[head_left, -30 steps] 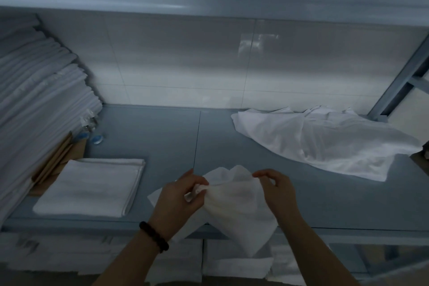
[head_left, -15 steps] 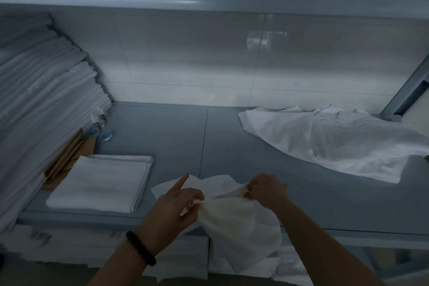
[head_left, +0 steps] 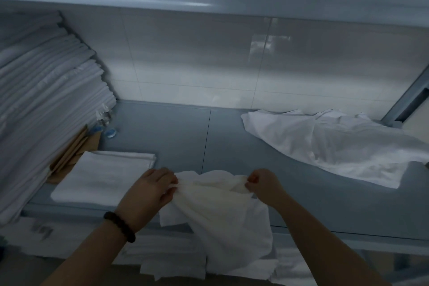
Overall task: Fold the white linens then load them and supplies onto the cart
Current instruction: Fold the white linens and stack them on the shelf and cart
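Cloth [head_left: 220, 216], white and limp, is stretched between two hands at the front edge of the shelf [head_left: 176, 137]. The left hand [head_left: 148, 193] pinches one top corner; the right hand [head_left: 262, 187], fingers curled tight, grips the other. Its top edge runs left to right, and the rest hangs past the lip. One folded towel [head_left: 102, 176] lies to its left, one crumpled sheet [head_left: 336, 146] to the right, and one leaning stack of linens [head_left: 46, 100] at far left.

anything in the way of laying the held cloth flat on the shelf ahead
Nothing visible. The left hand and right hand pinch the cloth; the shelf ahead lies bare between the folded towel and the crumpled sheet.
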### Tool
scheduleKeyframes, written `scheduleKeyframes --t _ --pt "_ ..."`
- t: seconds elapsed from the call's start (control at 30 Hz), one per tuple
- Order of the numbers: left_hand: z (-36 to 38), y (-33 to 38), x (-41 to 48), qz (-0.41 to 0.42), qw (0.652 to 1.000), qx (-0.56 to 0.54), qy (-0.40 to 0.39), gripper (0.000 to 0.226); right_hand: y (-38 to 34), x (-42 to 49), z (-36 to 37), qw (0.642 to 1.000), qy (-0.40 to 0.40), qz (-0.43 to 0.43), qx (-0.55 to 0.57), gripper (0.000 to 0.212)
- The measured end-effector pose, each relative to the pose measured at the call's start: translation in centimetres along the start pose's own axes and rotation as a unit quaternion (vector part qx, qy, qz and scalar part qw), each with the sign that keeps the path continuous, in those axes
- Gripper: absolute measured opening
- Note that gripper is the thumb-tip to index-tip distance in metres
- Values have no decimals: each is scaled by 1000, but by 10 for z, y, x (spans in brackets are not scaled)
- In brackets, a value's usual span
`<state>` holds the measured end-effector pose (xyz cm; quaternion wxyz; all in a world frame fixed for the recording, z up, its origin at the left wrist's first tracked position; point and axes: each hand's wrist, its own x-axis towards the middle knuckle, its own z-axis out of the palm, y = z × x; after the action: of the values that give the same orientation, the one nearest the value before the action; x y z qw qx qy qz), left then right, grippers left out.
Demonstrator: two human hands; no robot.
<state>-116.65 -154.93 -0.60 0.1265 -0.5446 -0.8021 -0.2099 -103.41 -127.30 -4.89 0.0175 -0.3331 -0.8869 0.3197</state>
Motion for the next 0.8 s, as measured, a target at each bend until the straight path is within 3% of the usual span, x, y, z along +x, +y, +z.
scheduleKeyframes --t 0.03,0.13,0.2,0.3,0.37,0.5,0.67,0.8 --pt "-2 -5 -1 4 1000 6 -10 7 -1 0 -6 1000 14 1 6 28" --pt "-7 -13 0 -8 998 9 -57 29 -9 -2 -30 999 39 -21 12 23" --pt "-14 -13 6 4 998 29 -61 29 -18 -8 -47 998 55 -40 9 27" --pt "-31 -12 18 25 998 49 -28 10 -34 -25 -75 992 91 -89 25 34" --pt "-43 -12 25 26 998 55 -18 30 -46 -37 -93 987 75 -141 15 34" --pt "-65 -10 37 27 996 77 30 34 -65 -60 -119 985 45 -162 -46 26" --pt "-88 -3 50 44 991 75 100 32 -85 -89 -132 963 156 -153 -156 15" --pt "-108 -3 59 18 988 34 150 37 -88 -114 -144 935 151 -268 -174 21"
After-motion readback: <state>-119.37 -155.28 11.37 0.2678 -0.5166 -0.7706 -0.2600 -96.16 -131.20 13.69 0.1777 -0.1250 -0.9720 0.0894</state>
